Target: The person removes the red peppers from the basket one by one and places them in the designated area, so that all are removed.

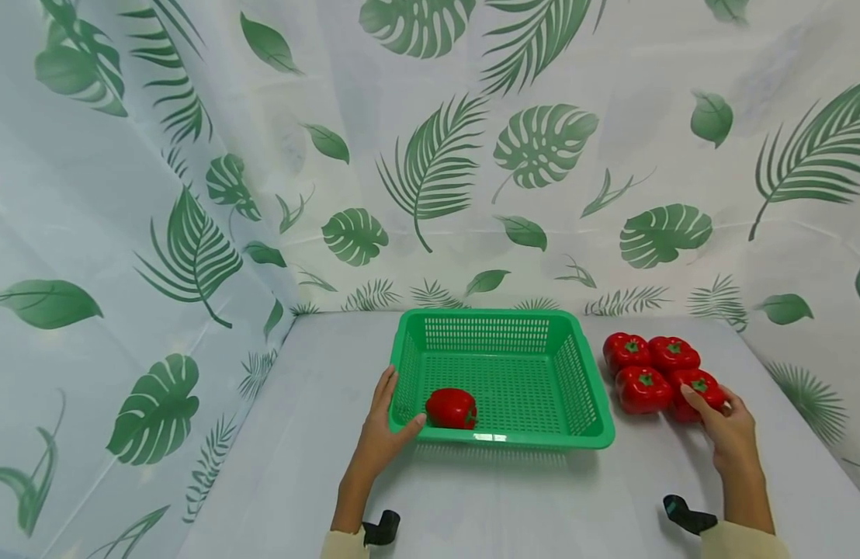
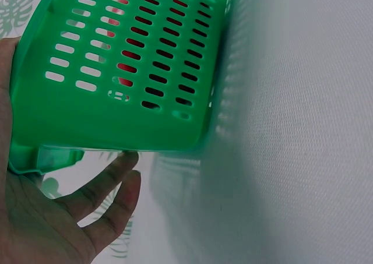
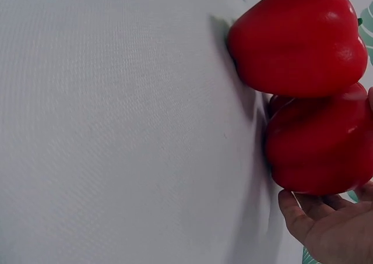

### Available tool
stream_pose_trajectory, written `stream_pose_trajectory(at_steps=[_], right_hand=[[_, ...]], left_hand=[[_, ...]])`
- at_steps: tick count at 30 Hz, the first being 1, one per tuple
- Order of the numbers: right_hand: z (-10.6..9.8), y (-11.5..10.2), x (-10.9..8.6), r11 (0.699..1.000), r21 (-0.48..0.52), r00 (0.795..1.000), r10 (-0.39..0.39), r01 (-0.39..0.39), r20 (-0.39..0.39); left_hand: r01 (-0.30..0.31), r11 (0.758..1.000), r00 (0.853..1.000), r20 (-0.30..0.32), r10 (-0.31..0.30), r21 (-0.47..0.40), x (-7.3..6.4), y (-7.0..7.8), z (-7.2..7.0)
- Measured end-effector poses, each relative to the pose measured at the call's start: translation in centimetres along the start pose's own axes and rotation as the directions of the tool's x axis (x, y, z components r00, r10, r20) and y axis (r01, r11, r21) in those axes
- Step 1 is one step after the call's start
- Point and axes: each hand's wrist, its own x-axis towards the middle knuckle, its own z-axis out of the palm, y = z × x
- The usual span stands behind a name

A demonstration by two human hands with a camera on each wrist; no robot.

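Left fingers [image 1: 384,390] hold the plastic basket [image 1: 542,441], apparently steadying it. Right fingers [image 1: 736,401] grip the nearest bell pepper [image 1: 706,388], probably the handiest.

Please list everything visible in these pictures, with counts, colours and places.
basket: one, green, on the table
pepper in the basket: one, red, near-left corner
loose peppers: four, red, clustered right of the basket
table: one, whitish, beneath everything
leaf-print sheeting: count unclear, white and green, around the table
wrist devices: two, black, one per wrist
sleeves: two, cream, bottom edge
left hand: one, touching the basket's near-left corner
right hand: one, gripping the near-right loose pepper
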Motion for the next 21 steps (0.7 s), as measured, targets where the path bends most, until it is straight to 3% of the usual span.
stream_pose_trajectory(at_steps=[5, 11, 21], right_hand=[[0.09, -0.1, -0.2, 0.999, -0.046, 0.999, 0.001, 0.001, 0.033], [0.33, -0.01, -0.1, 0.998, -0.07, 1.0, 0.003, -0.003, 0.009], [0.29, 0.12, -0.29, 0.999, -0.044, 1.0, -0.001, 0.002, 0.011]], left_hand=[[0.002, 1.0, 1.0, 0.001, -0.002, 0.003, 0.03, -0.1, -0.02], [0.011, 1.0, 1.0, -0.002, -0.011, -0.005, -0.05, -0.23, 0.08], [0.006, 1.0, 1.0, -0.005, -0.006, -0.005, 0.02, -0.05, 0.06]])
